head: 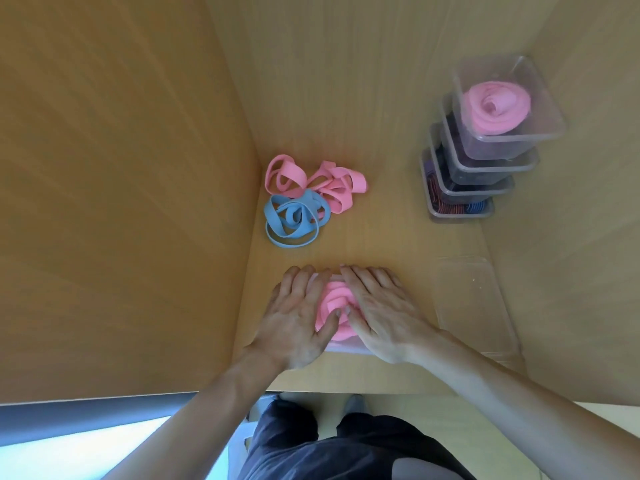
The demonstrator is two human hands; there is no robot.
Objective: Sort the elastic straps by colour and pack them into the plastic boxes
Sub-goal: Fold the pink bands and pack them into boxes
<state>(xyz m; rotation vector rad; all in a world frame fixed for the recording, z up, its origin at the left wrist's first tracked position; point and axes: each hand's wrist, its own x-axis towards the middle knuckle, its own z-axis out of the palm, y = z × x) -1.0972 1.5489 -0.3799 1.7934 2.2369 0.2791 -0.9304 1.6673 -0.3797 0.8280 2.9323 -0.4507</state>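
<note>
Lower centre, left hand (294, 320) and right hand (377, 317) press flat, fingers straight and slightly apart, on coiled pink strap (334, 303) in clear box (344, 349); loose pink straps (332, 188) and blue straps (291, 220) mid-frame, stacked boxes (485, 161) upper right.

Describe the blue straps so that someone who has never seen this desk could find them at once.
Start at the wooden side wall on the left and follow it down to where it meets the desk. A loose pile lies in that corner. The blue straps form its near part, the only loose blue ones, tangled against pink straps.
</note>
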